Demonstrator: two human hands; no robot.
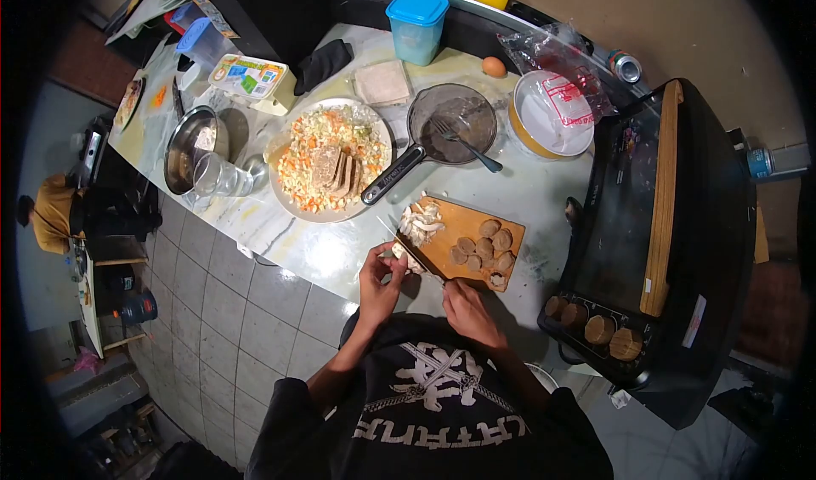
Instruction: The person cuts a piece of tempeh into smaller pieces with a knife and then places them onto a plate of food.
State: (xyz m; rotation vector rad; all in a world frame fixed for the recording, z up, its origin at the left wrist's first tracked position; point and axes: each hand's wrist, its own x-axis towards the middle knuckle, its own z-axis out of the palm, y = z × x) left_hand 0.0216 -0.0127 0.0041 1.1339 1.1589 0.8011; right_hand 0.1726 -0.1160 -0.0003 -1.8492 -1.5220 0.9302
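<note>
My right hand (470,312) is closed around the handle of a knife (422,265), whose blade slants up and left over the near-left corner of a wooden cutting board (444,257). Just left of the blade, the fingers of my left hand (382,278) pinch a pale piece of food (399,250) that looks like cooked meat. White shredded pieces (422,222) lie in a pile at the board's upper left. Several brown round pieces (484,248), perhaps meatball halves, sit on its right side.
Beyond the board are a plate (293,208) of chopped vegetables with brown slabs, a strainer (450,123) with a fork, a bowl (531,137), and an egg (493,67). A black oven (688,225) stands right. A metal bowl (176,153) stands left; a person (55,216) is farther off.
</note>
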